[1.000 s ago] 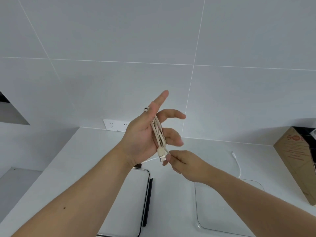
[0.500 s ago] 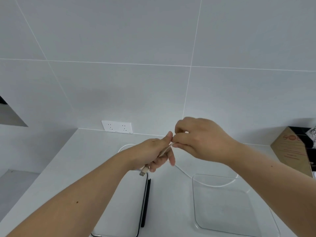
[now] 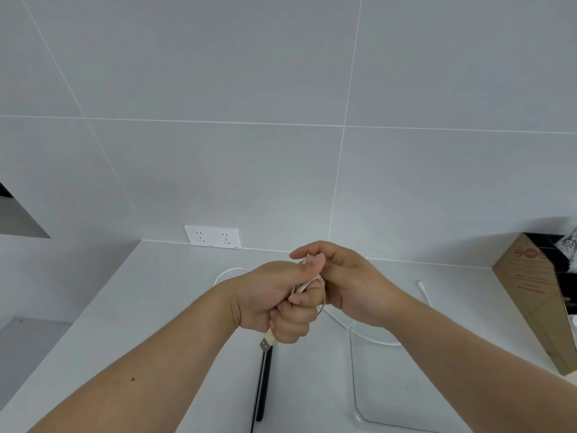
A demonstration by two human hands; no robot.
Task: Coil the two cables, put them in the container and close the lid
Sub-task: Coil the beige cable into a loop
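Your left hand is fisted around the coiled beige braided cable, held above the white counter; your right hand pinches its upper end. Loosen either grip and the loops may spring apart, probably tangling the loose white cable beside the clear plastic container.

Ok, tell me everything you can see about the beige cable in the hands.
The beige cable looks thin and flexible, bunched into loops inside the closed left hand. Only a few strands show between the fingers. Its USB plug, beige with a metal tip, sticks out below the fist, above the counter. The right hand pinches the bundle's upper part. How many loops there are cannot be told.
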